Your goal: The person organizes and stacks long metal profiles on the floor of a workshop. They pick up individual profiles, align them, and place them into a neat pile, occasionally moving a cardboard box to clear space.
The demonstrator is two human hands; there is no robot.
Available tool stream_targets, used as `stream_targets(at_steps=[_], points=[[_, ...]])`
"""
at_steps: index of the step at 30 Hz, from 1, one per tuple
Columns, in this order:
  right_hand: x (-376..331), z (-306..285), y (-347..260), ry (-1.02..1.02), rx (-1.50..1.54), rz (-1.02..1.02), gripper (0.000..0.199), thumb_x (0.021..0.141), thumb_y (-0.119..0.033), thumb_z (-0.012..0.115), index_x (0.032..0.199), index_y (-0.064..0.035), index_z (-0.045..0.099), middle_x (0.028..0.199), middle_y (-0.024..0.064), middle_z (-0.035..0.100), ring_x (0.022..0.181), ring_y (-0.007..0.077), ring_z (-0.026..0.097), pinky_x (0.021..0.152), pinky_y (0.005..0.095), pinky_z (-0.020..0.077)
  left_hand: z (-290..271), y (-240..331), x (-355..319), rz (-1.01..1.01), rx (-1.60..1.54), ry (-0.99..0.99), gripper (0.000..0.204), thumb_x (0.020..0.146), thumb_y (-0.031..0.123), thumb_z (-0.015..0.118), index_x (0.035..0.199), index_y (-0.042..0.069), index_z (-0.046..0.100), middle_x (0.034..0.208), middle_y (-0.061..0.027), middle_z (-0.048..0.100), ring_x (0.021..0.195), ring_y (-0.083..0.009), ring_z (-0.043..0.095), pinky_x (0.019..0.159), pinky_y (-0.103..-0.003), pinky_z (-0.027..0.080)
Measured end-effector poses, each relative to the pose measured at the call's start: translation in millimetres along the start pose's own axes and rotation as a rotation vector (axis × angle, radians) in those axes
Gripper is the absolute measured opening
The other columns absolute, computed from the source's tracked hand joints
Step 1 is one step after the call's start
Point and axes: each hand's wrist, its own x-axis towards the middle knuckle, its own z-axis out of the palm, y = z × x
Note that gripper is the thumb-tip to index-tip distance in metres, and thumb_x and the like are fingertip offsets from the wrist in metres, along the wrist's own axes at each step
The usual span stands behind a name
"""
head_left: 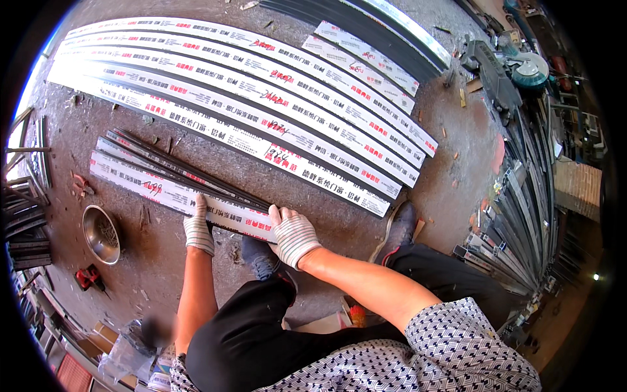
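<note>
A short metal profile (pixel 173 194), wrapped in white printed film, lies across the floor before my feet. My left hand (pixel 198 230), in a striped knit glove, clasps its near edge with the thumb on top and the fingers below. At the profile's right end, my right hand (pixel 294 236), gloved alike, is closed around the end, its fingertips at the tips of the dark strips. Those thin dark strips (pixel 189 171) run lengthwise along the profile's far side. Another film-covered profile (pixel 124 154) lies partly under them. The undersides of my fingers are hidden.
Long film-covered profiles (pixel 261 111) lie side by side beyond. A metal bowl (pixel 102 235), a red power tool (pixel 89 279) and red-handled pliers (pixel 82 185) sit on the left. Bundled profiles (pixel 516 209) and a cutting machine (pixel 499 72) stand right. My shoe (pixel 400 225) is near the long profiles.
</note>
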Motion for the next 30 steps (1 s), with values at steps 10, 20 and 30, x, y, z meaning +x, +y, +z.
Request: stream_targets(at_steps=[10, 20, 30], points=[[3, 9, 1, 0.077, -0.034, -0.034, 0.083, 0.075, -0.03, 0.084, 0.138, 0.0047, 0.043, 0.11, 0.0249, 0.061, 0.098, 0.041, 0.065, 0.086, 0.0517, 0.0549, 6, 4, -7, 0.034, 0.032, 0.008, 0.047, 0.092, 0.042, 0.082, 0.119, 0.006, 0.068, 0.111, -0.0002, 0.07, 0.1, -0.0159, 0.063, 0.09, -0.034, 0.051], [1, 18, 0, 0.017, -0.071, -0.061, 0.096, 0.075, -0.033, 0.085, 0.147, 0.0093, 0.038, 0.128, 0.0298, 0.057, 0.114, 0.0443, 0.061, 0.096, 0.0516, 0.053, 9, 8, -10, 0.087, 0.075, 0.086, 0.057, 0.088, 0.037, 0.088, 0.129, 0.003, 0.067, 0.12, -0.005, 0.073, 0.11, -0.0161, 0.066, 0.099, -0.033, 0.051], [-5, 12, -21, -0.034, 0.062, -0.033, 0.073, 0.069, -0.028, 0.087, 0.123, 0.0025, 0.048, 0.111, 0.0267, 0.062, 0.101, 0.045, 0.063, 0.09, 0.0528, 0.0537, 12, 24, -12, 0.182, 0.032, 0.242, 0.044, 0.083, 0.027, 0.09, 0.113, -0.001, 0.074, 0.104, -0.0072, 0.077, 0.09, -0.0179, 0.071, 0.085, -0.035, 0.055]])
